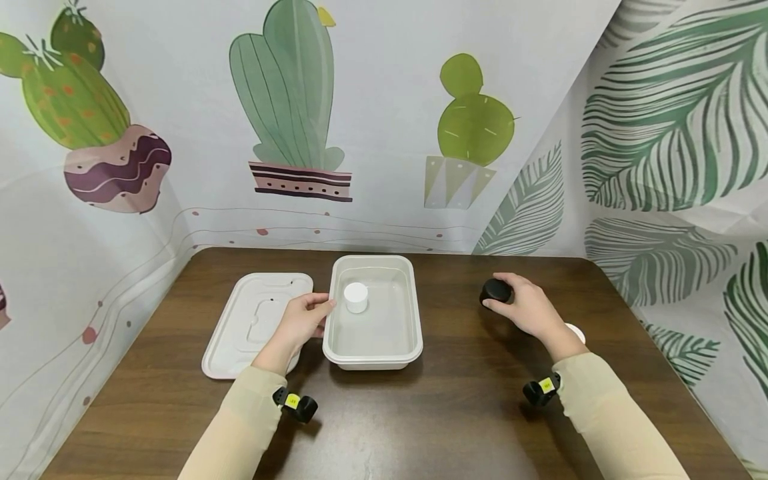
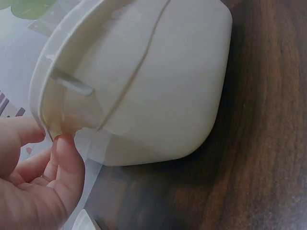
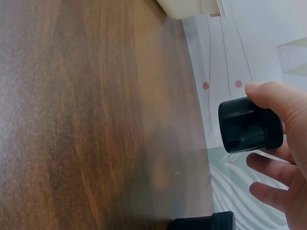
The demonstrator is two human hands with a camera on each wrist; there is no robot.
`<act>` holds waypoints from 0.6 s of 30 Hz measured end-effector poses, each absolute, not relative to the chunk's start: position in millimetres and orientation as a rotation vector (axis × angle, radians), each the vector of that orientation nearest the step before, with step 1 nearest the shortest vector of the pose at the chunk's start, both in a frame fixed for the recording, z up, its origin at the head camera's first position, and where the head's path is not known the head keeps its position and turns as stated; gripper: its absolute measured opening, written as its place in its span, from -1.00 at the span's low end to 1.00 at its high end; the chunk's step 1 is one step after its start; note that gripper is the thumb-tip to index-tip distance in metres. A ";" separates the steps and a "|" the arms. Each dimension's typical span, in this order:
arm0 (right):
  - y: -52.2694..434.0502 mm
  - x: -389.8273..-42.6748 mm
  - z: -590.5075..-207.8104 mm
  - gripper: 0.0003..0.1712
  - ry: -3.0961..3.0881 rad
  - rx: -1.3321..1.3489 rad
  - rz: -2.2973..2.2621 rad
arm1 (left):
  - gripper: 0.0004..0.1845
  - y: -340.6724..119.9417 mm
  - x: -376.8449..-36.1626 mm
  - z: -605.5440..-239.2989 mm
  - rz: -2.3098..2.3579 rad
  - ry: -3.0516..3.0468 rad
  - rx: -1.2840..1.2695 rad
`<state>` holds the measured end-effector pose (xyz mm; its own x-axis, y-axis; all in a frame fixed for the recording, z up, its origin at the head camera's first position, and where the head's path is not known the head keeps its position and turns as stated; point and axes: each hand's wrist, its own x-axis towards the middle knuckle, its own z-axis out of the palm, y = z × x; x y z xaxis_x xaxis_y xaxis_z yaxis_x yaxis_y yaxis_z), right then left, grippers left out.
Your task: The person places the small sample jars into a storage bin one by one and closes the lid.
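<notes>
Dial: centre on the tub, 12 o'clock toward the printed wall sheet (image 1: 384, 133), as you see it from the head view.
Tub: pale, uncovered, on the wooden worktop (image 1: 396, 420); tub (image 1: 381, 328) lies forward of you, between your hands.
Left hand: your left hand (image 1: 302, 320) is at 9 o'clock, grip clamped on the tub's rim, thumb and fingertips pinching it.
White jar: short white jar (image 1: 356, 298) inside the tub, around 10 o'clock from its middle.
Lid: white lid (image 1: 252, 333) flat at 9 o'clock, partly under your left hand in view.
Right hand: your right hand (image 1: 529, 308) is at 3 o'clock, grip clamped on the black jar (image 1: 496, 291) between thumb and fingers.
Black jar: at 3 o'clock, well apart from the tub, held above the worktop.
White round thing: white round thing (image 1: 577, 332) farther out at 3 o'clock, mostly hidden by your right wrist.
</notes>
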<state>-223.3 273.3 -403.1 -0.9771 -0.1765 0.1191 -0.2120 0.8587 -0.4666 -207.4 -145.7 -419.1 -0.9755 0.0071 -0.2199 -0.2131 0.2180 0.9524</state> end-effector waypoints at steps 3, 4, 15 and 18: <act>271.4 -223.1 -402.4 -0.19 -2.954 0.317 0.754 | -0.54 -146.1 -209.5 -420.4 1.845 2.307 -0.205; 270.7 -223.0 -402.0 -0.19 -2.953 0.320 0.754 | -0.54 -146.2 -210.2 -420.8 1.842 2.306 -0.208; 263.3 -223.5 -399.5 -0.22 -2.949 0.352 0.753 | -0.55 -146.4 -210.6 -421.0 1.831 2.316 -0.202; 261.5 -223.5 -398.9 -0.21 -2.951 0.359 0.756 | -0.56 -145.6 -210.0 -420.2 1.825 2.325 -0.206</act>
<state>-223.5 261.5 -398.9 -0.9698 -0.2066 0.1294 -0.2434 0.8512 -0.4650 -210.0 -145.6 -420.2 -0.9744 0.0016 -0.2247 -0.2179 0.2375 0.9466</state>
